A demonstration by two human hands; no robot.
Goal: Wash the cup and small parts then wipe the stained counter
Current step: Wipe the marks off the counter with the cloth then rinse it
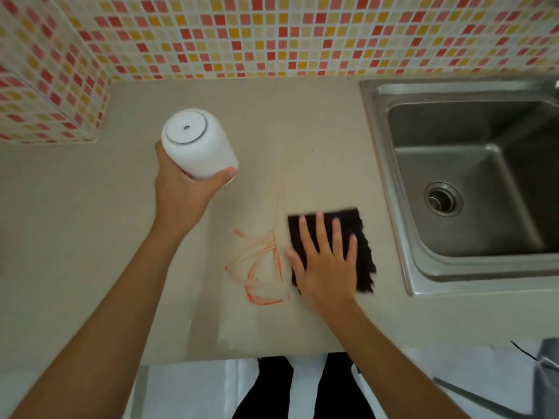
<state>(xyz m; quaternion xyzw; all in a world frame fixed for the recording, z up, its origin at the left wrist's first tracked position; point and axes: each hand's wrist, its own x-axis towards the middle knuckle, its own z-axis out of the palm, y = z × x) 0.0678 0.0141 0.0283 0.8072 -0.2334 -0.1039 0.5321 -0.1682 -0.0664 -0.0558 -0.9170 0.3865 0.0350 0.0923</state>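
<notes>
The orange stain (260, 267) marks the beige counter (90, 237) left of the steel sink (390, 164). Just right of the stain, between it and the sink, the right hand (326, 267) lies flat with fingers spread on a dark cloth (360, 237). Beyond the stain, toward the tiled wall (272, 34), the left hand (181, 192) wraps its fingers around a white cup (196, 143), bottom facing up.

A stainless steel sink (393, 164) with a round drain (443, 199) is set into the bench's right side, below a wall of red, orange and cream mosaic tiles (272, 34).
</notes>
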